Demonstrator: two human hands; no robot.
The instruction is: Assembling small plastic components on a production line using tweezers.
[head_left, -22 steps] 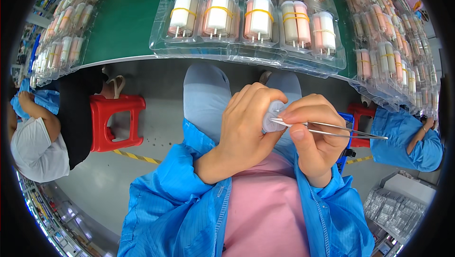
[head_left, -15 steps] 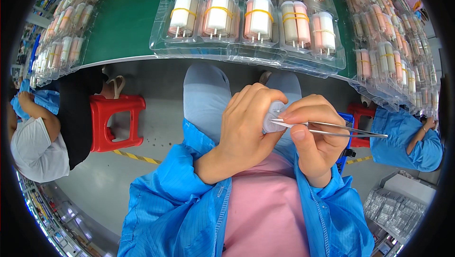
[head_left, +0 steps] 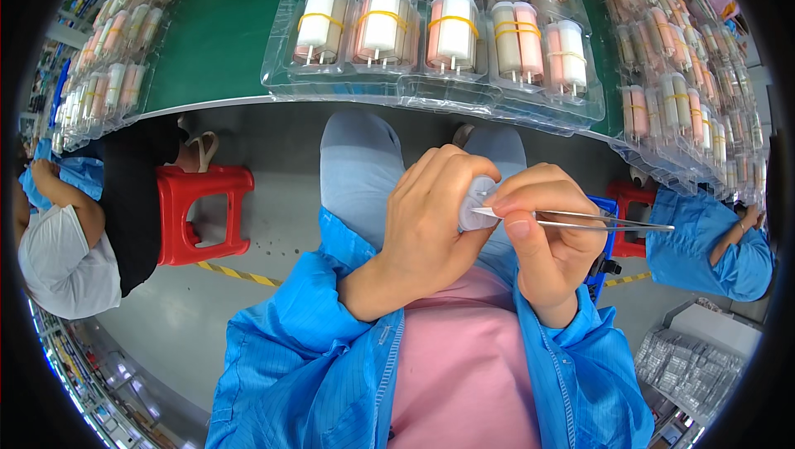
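Observation:
Above my lap, my left hand (head_left: 435,213) is wrapped round a whitish translucent cylinder (head_left: 478,200), with its round end facing right toward the other hand. Most of the cylinder is hidden behind my fingers. My right hand (head_left: 553,238) pinches a pair of metal tweezers (head_left: 609,222) between thumb and fingers. The pointed tips lie at the cylinder's round end, and the tweezers' back end sticks out to the right. Whether the tips grip anything there I cannot tell.
Ahead, clear plastic trays (head_left: 381,89) of banded white, pink and grey cylinders stand on a green table (head_left: 224,35). More such trays are stacked left and right. A red stool (head_left: 203,213) and a seated person (head_left: 70,258) are at left; another person (head_left: 704,238) sits at right.
My right hand and the tweezers have shifted very slightly, the tweezers' back end a little up and to the left. My left hand stays nearly still round the cylinder.

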